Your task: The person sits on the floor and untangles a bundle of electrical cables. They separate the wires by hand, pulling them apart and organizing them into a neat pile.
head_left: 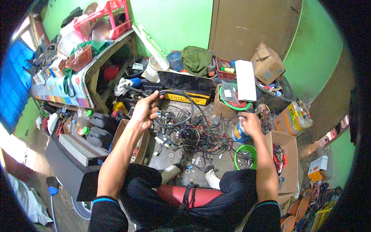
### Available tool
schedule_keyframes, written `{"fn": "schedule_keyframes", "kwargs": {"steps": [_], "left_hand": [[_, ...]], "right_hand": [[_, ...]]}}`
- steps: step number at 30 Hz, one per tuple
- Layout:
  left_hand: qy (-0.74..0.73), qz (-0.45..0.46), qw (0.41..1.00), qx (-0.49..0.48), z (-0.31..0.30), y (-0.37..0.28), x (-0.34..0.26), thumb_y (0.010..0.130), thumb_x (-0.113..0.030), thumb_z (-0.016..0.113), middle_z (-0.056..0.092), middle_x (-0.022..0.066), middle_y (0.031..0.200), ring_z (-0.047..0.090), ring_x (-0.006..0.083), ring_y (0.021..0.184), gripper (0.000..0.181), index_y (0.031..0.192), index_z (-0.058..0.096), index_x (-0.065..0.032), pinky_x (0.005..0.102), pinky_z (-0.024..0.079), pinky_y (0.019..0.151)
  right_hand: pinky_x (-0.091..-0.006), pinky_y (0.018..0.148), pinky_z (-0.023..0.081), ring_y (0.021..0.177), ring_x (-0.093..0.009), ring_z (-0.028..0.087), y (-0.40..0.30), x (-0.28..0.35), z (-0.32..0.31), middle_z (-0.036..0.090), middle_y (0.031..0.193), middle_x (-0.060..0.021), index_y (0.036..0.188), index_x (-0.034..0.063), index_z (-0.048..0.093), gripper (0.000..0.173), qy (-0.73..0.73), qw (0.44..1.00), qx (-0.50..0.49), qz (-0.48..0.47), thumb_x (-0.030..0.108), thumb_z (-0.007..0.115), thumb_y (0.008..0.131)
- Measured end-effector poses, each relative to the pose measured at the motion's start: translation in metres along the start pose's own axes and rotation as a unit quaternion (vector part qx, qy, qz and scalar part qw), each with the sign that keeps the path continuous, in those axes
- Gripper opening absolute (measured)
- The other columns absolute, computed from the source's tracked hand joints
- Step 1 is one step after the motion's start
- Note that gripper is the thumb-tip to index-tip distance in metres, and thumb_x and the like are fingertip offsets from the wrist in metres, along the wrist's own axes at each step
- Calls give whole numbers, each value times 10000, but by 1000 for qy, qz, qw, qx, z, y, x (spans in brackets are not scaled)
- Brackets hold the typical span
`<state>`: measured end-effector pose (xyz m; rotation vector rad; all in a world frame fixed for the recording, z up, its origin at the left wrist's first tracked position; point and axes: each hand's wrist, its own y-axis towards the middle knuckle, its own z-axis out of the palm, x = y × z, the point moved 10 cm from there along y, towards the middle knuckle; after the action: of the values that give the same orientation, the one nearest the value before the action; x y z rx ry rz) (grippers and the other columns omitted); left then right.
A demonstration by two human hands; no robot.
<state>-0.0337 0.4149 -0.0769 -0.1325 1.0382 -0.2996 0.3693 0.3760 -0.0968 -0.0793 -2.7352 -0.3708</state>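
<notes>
A thick black cable (pixel 192 109) hangs in a loop from my left hand (pixel 147 111), pinched between thumb and fingers above the floor. My right hand (pixel 249 123) is closed on a dark cable end, partly hidden by the fingers, just above a blue and white can (pixel 240 134). Between and below both hands lies a tangled heap of wires and cables (pixel 200 133) on the concrete floor. A green bowl of small metal parts (pixel 245 158) sits below my right hand. A connector with a pale body (pixel 163 141) lies at the heap's left edge.
A cardboard box (pixel 285 162) with wires stands at right, another (pixel 121 130) at left. Ahead are a black and yellow toolbox (pixel 185 97), a green-rimmed tub (pixel 236 107) and a black basket (pixel 272 95). A black speaker-like box (pixel 69 165) and dark jugs stand at left.
</notes>
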Motion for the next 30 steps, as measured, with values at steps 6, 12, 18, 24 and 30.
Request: {"fn": "schedule_keyframes", "kwargs": {"steps": [6, 12, 18, 24, 30], "left_hand": [[-121, 7, 992, 26, 26, -2, 19, 955, -312, 537, 291, -96, 562, 201, 22, 406, 248, 991, 583, -71, 209, 137, 351], [-125, 26, 991, 31, 49, -8, 33, 964, -335, 509, 228, -94, 538, 181, 37, 398, 267, 1039, 575, -87, 227, 135, 358], [-88, 72, 992, 46, 73, -16, 37, 971, -334, 491, 229, -81, 516, 199, 53, 405, 285, 1017, 562, -62, 239, 167, 384], [-26, 80, 996, 9, 57, -5, 57, 972, -313, 507, 300, -63, 545, 289, 73, 435, 265, 932, 532, -52, 255, 294, 412], [-81, 64, 995, -13, 59, -5, 67, 987, -266, 467, 361, -29, 611, 356, 103, 519, 247, 867, 484, -51, 280, 373, 514]], "right_hand": [[-349, 742, 516, 877, -234, 646, -16, 130, -4, 664, 953, -117, 1007, 35, 638, 234, 216, 968, 22, -123, 121, 672, 792], [-332, 691, 555, 873, -213, 649, -66, 202, 62, 635, 999, -122, 1181, -6, 467, 357, 684, 660, 297, 91, 192, 602, 916], [-316, 744, 538, 883, -173, 629, -60, 173, 63, 638, 985, -93, 1117, 25, 553, 226, 707, 678, 158, 124, 47, 589, 895], [-306, 820, 494, 883, -164, 608, -54, 183, 37, 634, 949, -76, 935, 13, 614, 170, 693, 708, 139, 2, -76, 621, 791], [-327, 745, 491, 735, -191, 585, -40, 154, 35, 584, 823, -94, 908, -24, 563, 87, 800, 576, 67, 153, 19, 597, 840]]}}
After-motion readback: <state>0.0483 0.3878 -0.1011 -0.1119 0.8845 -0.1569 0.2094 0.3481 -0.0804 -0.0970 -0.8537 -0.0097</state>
